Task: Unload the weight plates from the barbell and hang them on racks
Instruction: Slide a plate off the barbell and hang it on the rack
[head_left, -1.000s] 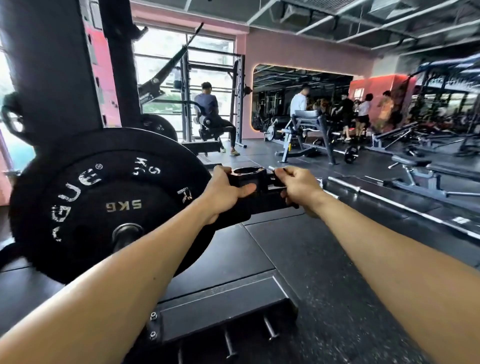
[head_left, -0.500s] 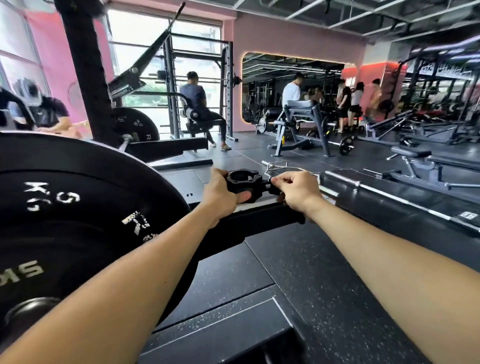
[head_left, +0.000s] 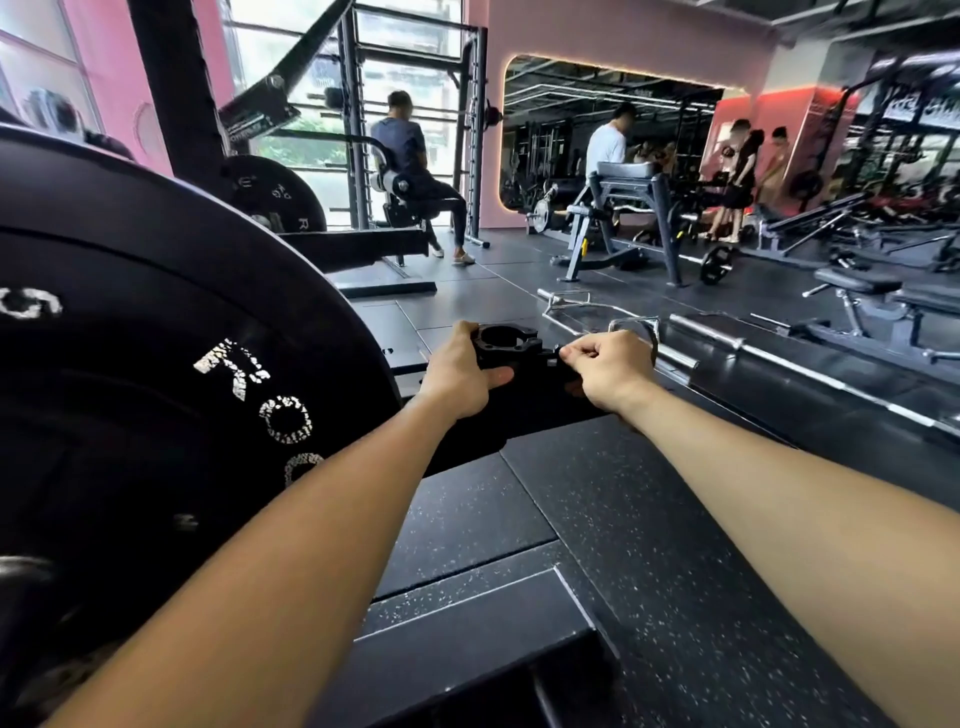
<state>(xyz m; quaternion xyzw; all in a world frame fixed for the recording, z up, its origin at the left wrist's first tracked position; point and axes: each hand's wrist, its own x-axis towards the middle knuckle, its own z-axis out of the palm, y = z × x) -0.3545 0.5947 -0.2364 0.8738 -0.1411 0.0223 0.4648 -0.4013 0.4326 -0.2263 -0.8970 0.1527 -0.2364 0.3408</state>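
Observation:
A big black weight plate with white lettering fills the left of the head view, its steel hub at the lower left edge. In front of me I hold a black barbell collar clamp, its ring facing up, off the bar. My left hand grips the ring side, thumb across its front. My right hand pinches the clamp's lever end. A second black plate hangs behind on a black rack upright.
A black platform step lies below my arms on speckled rubber floor. Bare bars lie on the floor to the right, beside benches. A seated person and several standing people are further back among machines.
My view has swung closer to the big plate, which now fills more of the left. Both hands keep hold of the collar clamp, now a little further from the plate.

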